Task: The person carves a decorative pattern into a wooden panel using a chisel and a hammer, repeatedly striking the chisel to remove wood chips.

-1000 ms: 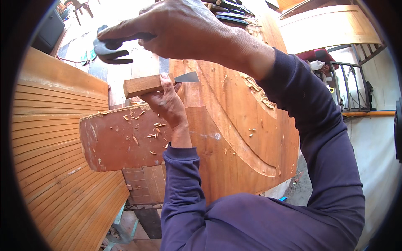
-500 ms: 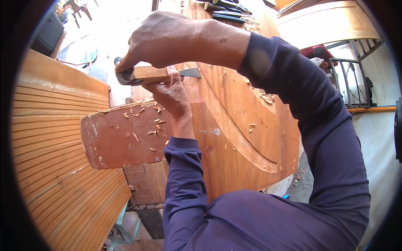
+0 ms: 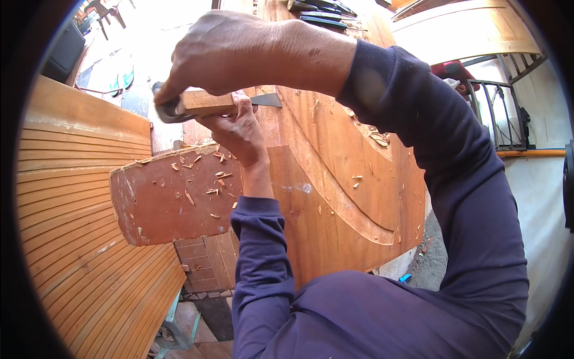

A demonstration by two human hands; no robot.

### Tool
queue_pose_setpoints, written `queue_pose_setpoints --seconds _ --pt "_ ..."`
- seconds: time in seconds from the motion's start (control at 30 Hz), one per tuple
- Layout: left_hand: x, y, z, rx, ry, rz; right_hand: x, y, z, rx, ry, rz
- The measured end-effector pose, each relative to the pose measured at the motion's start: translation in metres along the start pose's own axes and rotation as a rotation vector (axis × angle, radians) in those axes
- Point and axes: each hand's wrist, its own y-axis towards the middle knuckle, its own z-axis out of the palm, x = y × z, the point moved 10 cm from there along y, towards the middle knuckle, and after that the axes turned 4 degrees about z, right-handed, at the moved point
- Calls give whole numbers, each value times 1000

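My left hand (image 3: 239,134) grips a chisel by its wooden handle (image 3: 206,103). The dark blade (image 3: 267,100) points right, onto a large reddish-brown wooden panel (image 3: 335,179) with a curved carved groove. Coming over from the right, my right hand (image 3: 239,54) is closed on a dark hammer head (image 3: 166,109), which sits against the handle's left end. Just below my left hand lies a reddish wooden block (image 3: 173,200) strewn with wood chips.
A slatted wooden panel (image 3: 78,239) fills the left side. Several dark hand tools (image 3: 323,12) lie on the panel's far end. A metal railing (image 3: 502,113) and an orange bar (image 3: 529,154) stand at the right, and a paved floor (image 3: 203,299) shows below.
My right hand has swung down from its raised position, bringing the dark hammer onto the end of the chisel handle. My left hand has kept the chisel in place.
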Motion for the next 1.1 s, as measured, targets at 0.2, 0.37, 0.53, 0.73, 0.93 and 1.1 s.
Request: queue_pose_setpoints --seconds 0.2,0.37,0.53,0.73,0.93,1.1 --pt "7 0 -3 -26 -52 -29 4 0 13 192 -48 -7" --pt "12 -2 -3 -41 -78 -59 10 15 -10 -66 56 -87" --pt "9 -2 -7 -42 -81 -29 14 -3 17 78 -16 -114" --pt "13 -6 -4 -34 -102 -74 23 12 -23 -150 103 -43" --pt "3 -16 2 -51 -239 -131 28 -4 12 -101 -42 -80" --pt "-2 -19 7 117 -381 13 21 -16 -7 48 -13 -123"
